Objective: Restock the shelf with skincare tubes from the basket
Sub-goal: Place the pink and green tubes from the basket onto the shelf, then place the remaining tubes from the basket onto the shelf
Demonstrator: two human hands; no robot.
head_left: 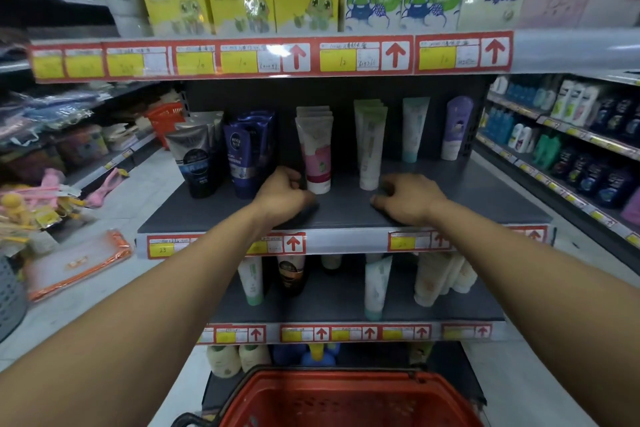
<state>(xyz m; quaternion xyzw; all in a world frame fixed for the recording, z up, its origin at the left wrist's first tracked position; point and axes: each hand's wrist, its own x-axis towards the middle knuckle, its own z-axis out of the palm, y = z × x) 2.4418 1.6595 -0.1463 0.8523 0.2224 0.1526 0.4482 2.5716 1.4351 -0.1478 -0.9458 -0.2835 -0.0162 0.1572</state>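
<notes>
Head view: my left hand (282, 192) sits loosely curled and empty at frame centre on the shelf (485, 201), just beside the upright pink-and-white tube (317, 156). My right hand (407, 199) rests fingers-down, grasping nothing, below the pale green tube (370, 149). The red basket (349, 399) lies at bottom centre, straight below both hands, about equally near each; I cannot see tubes inside.

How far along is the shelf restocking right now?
Done: rows of tubes already stand at the back of the dark grey shelf, including the pink-and-white tube. In hand: nothing visible; the left hand and right hand rest on the shelf. Left: its bare front; the red plastic basket's contents can't be seen.
</notes>
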